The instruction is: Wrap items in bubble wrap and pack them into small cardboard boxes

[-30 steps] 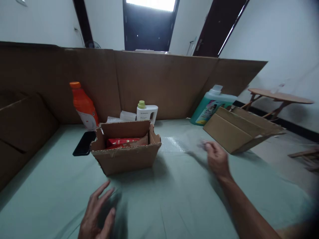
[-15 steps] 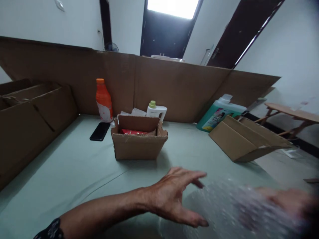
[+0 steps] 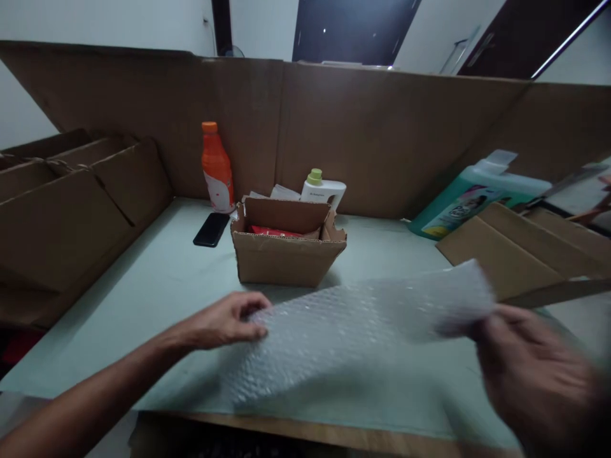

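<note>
A bubble wrap sheet [image 3: 353,331] is held stretched between both hands, low over the green table top [image 3: 157,286]. The left hand [image 3: 229,320] is pinched onto its left edge, fingers closed over the film. The right hand [image 3: 534,375] is blurred; its grip at the right corner looks closed on the sheet, but finger detail cannot be told.

Risks, as judged: the thin film could slip out of the blurred right-hand hold, and the sagging middle could drag on the table. Just beyond the grip line, the open cardboard box [image 3: 289,254] could be brushed or pushed. Right of the right-hand grip, a flattened carton [image 3: 520,254] crowds the sheet's corner.

Open room: bare table left of the left-hand grip. The near table edge [image 3: 334,434] lies close under the sheet.
</note>
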A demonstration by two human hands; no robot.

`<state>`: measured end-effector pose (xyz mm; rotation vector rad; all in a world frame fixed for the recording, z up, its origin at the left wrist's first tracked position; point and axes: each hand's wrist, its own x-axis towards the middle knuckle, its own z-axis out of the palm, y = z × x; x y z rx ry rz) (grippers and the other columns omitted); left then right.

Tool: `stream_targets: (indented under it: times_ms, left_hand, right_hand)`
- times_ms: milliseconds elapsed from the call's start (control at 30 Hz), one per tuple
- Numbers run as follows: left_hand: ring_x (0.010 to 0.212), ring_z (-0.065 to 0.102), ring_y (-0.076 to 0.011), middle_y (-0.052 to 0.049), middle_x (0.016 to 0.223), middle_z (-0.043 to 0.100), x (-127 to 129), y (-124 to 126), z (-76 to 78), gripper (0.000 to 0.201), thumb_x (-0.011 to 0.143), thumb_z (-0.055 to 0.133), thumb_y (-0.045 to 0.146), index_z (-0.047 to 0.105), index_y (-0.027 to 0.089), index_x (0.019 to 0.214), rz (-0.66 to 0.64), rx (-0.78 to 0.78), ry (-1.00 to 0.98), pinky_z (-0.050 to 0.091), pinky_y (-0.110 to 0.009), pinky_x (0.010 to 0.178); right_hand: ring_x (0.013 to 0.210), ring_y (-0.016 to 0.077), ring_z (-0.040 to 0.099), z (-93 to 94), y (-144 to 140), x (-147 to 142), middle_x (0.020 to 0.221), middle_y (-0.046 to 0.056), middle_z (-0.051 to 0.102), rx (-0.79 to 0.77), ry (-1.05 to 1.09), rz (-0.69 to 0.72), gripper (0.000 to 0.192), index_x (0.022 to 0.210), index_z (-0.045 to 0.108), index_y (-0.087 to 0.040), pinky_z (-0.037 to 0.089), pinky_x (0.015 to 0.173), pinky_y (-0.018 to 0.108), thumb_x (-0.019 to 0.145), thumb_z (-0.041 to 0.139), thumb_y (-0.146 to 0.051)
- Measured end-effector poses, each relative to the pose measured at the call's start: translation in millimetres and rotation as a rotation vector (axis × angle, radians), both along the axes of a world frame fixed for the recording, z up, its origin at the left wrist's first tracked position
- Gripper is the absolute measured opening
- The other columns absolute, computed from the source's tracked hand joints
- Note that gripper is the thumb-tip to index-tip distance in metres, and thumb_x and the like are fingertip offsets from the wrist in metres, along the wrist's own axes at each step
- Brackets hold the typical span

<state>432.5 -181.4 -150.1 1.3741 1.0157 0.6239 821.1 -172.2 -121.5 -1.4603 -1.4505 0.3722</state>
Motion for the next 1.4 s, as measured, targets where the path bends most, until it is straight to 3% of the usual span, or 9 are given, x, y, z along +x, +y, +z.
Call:
stream_targets:
  times_ms: [133,267,500,667,800,1000,1167,1267,1400]
  left_hand:
    - [0.069,0.06,-0.0193,-0.001,0.074,0.066,-40,26,-21.6,0.023,0.077,0.066,0.039,0.068,0.021,0.091,0.204,0.318,0.485,0.046,-0.029,0.066]
    - [0.097,0.064,-0.0288,-0.009,0.099,0.071,-57,32,-50.8,0.026,0.079,0.065,0.04,0.069,0.023,0.098,0.404,0.6,0.673,0.048,-0.043,0.089]
    - [0.112,0.062,-0.0276,-0.014,0.134,0.06,-64,52,-66.6,0.068,0.08,0.066,0.043,0.047,0.018,0.14,0.569,0.558,0.461,0.053,-0.042,0.093]
    - [0.096,0.065,-0.025,-0.011,0.11,0.068,-34,86,-79.1,0.047,0.084,0.058,0.034,0.055,0.015,0.126,0.521,0.469,0.379,0.054,-0.039,0.085]
    - [0.1,0.064,-0.0258,-0.012,0.117,0.067,-28,108,-72.2,0.055,0.082,0.059,0.027,0.05,0.016,0.135,0.519,0.487,0.397,0.053,-0.04,0.087]
    - [0.127,0.053,-0.0308,-0.016,0.139,0.056,-25,44,-68.3,0.055,0.092,0.053,0.022,0.04,0.02,0.146,0.41,0.888,0.66,0.045,-0.05,0.106]
    - [0.113,0.058,-0.0279,-0.011,0.121,0.066,-10,-11,-85.2,0.032,0.091,0.05,0.011,0.064,0.023,0.117,0.08,0.92,0.708,0.05,-0.047,0.096]
    - [0.11,0.059,-0.0259,-0.01,0.119,0.066,-12,-10,-92.7,0.029,0.091,0.051,0.013,0.065,0.022,0.114,0.065,0.836,0.663,0.051,-0.045,0.095]
    - [0.114,0.059,-0.0265,-0.01,0.121,0.066,-18,-5,-98.0,0.029,0.089,0.052,0.013,0.065,0.022,0.113,0.068,0.837,0.608,0.051,-0.046,0.098]
  right_hand:
    - [0.069,0.0251,0.068,-61.7,19,-27,0.073,0.005,0.071,-0.249,-0.149,0.157,0.031,0.078,0.067,-0.025,0.056,0.067,0.038,0.085,0.053,-0.052]
    - [0.097,0.0357,0.07,-102.4,31,-26,0.105,0.012,0.076,-0.221,-0.468,0.113,0.042,0.103,0.068,-0.022,0.054,0.083,0.053,0.085,0.049,-0.054]
    - [0.116,0.0323,0.064,-83.1,76,-69,0.13,0.015,0.066,-0.217,-0.364,0.393,0.055,0.132,0.056,-0.02,0.054,0.092,0.048,0.088,0.056,-0.053]
    - [0.086,0.0295,0.071,-84.3,133,-120,0.101,0.013,0.075,-0.323,-0.217,0.429,0.047,0.111,0.063,-0.015,0.057,0.073,0.04,0.081,0.059,-0.052]
    - [0.086,0.0288,0.07,-86.0,161,-112,0.101,0.013,0.075,-0.337,-0.196,0.394,0.047,0.109,0.064,-0.015,0.056,0.072,0.039,0.08,0.06,-0.052]
    - [0.121,0.0333,0.06,-76.9,103,-106,0.131,0.015,0.066,-0.039,-0.359,0.365,0.043,0.13,0.06,-0.02,0.045,0.103,0.055,0.092,0.054,-0.039]
    - [0.132,0.0318,0.053,-90.7,33,-159,0.147,0.011,0.056,-0.088,-0.64,0.89,0.037,0.127,0.064,-0.025,0.043,0.106,0.055,0.091,0.058,-0.024]
    - [0.134,0.031,0.051,-107.5,29,-130,0.149,0.01,0.054,-0.158,-0.673,0.86,0.038,0.131,0.063,-0.027,0.04,0.108,0.056,0.093,0.058,-0.028]
    - [0.123,0.0372,0.059,-118.2,42,-17,0.135,0.014,0.065,-0.222,-0.766,0.303,0.041,0.12,0.07,-0.023,0.044,0.097,0.061,0.096,0.045,-0.044]
